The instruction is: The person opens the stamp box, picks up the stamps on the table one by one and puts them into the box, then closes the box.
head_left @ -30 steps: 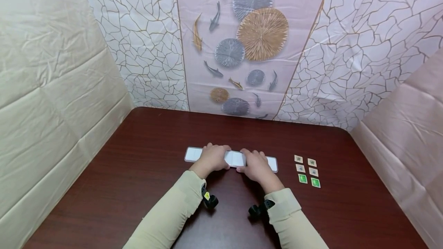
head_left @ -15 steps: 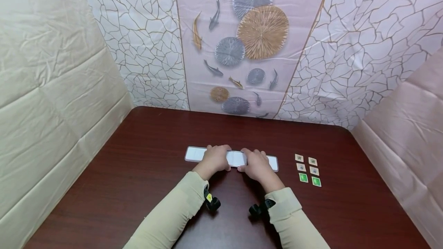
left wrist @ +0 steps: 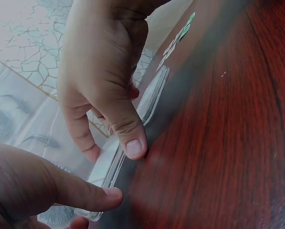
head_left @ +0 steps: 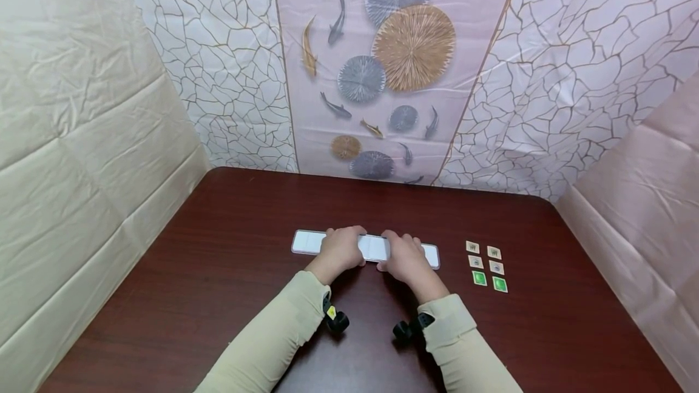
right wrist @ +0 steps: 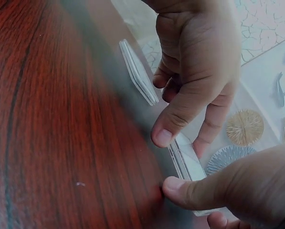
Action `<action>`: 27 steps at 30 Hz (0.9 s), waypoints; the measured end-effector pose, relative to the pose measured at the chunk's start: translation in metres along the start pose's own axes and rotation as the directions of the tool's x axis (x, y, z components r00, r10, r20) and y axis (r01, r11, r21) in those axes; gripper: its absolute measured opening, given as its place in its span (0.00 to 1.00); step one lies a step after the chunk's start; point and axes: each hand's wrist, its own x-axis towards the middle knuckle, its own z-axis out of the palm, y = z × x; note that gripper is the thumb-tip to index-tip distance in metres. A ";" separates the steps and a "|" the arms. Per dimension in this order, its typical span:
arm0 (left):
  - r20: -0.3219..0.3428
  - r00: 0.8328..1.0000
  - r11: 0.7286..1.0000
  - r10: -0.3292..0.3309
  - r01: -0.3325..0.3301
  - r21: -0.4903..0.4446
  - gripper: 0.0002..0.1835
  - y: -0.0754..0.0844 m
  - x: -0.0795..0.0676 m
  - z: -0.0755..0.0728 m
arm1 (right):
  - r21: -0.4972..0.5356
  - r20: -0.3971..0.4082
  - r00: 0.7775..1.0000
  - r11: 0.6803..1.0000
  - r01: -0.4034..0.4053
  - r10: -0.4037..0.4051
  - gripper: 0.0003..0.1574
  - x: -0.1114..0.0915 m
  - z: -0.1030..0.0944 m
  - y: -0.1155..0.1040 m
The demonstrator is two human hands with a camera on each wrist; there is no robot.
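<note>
Three flat white rectangular cases with clear rims lie in a row across the dark table. My left hand (head_left: pixel 341 250) grips the middle case (head_left: pixel 374 248) near its left end, thumb on the front edge and fingers at the back edge. Near the other end, my right hand (head_left: pixel 406 258) pinches the same case in the same way. Beyond the left hand shows part of the left case (head_left: pixel 307 242), and past the right hand the end of the right case (head_left: pixel 431 255). Both wrist views show the thumbs against the middle case's layered clear edge (left wrist: pixel 114 167).
To the right, small square tiles lie in two columns on the table (head_left: pixel 551 320). The nearest pair has green tiles (head_left: pixel 479 278); the others are pale with small drawings (head_left: pixel 472 247). A patterned cloth (head_left: pixel 415 47) hangs behind the table, with plain cloth at the sides.
My left hand has shifted slightly to the right along the row. The right hand and the cases stay almost still, while the head view tilts slightly.
</note>
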 end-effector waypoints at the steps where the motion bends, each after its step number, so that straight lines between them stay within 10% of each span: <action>1: 0.000 1.000 1.000 -0.007 0.007 -0.010 0.34 0.000 0.000 0.000 | 0.001 -0.002 1.000 1.000 -0.004 0.004 0.46 0.000 0.000 0.000; 27: -0.025 1.000 1.000 0.002 -0.002 0.006 0.34 0.002 -0.001 0.001 | -0.055 -0.087 0.995 0.998 0.039 -0.044 0.41 0.000 0.003 -0.006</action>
